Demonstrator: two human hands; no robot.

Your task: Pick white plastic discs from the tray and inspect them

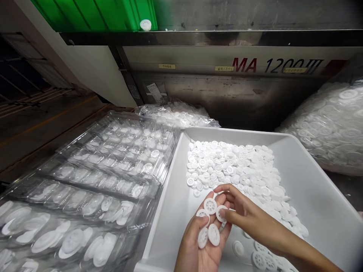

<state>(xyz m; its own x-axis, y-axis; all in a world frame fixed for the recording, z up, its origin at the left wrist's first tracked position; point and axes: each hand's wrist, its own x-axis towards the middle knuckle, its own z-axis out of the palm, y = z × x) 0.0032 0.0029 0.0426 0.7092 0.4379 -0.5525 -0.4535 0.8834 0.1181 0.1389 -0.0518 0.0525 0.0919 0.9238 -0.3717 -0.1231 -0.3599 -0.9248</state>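
Several small white plastic wheels [210, 206] with spoked centres lie in my left hand [190, 238], palm up and fingers curled under them, the thumb resting on one. My right hand [246, 212] reaches over from the right, its thumb and fingertips closed at the edge of one white wheel [220, 214] above the left fingers. Both hands are over a large pale grey bin [164, 226]. Inside it, a broad heap of the same wheels [232, 168] lies toward the back and right, and loose wheels [259, 260] lie below my right wrist.
Clear plastic trays [93, 181], their pockets filled with white discs, are spread on the left. Behind the bin lies a clear bag of parts [181, 113]; a bulging bag of wheels [334, 128] stands at right. A metal ledge [227, 36] crosses above, holding a green crate [93, 15].
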